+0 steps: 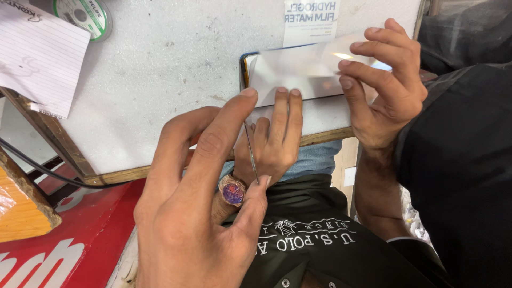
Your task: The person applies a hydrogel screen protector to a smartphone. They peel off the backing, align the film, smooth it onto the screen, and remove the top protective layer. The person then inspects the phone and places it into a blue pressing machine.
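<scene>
A phone [245, 68] lies on the white worktop [160, 69], covered by a clear, glossy film [298, 72]. My left hand [272, 144], with a copper watch with a purple face [233, 192] on its wrist, presses its fingertips flat on the film's near edge. My right hand [386, 90] pinches the film's right end, which is lifted slightly off the phone. Another person's large hand [186, 213] reaches in from the lower left. Its forefinger tip touches the film's near left corner, and its thumb holds a thin dark pin [252, 157].
A white printed packet [309, 21] lies behind the phone. Lined paper [37, 53] and a green round reel [85, 16] sit at the top left. A black cable [32, 160], an orange wooden block [21, 208] and a red sign [69, 234] lie below the worktop's wooden edge.
</scene>
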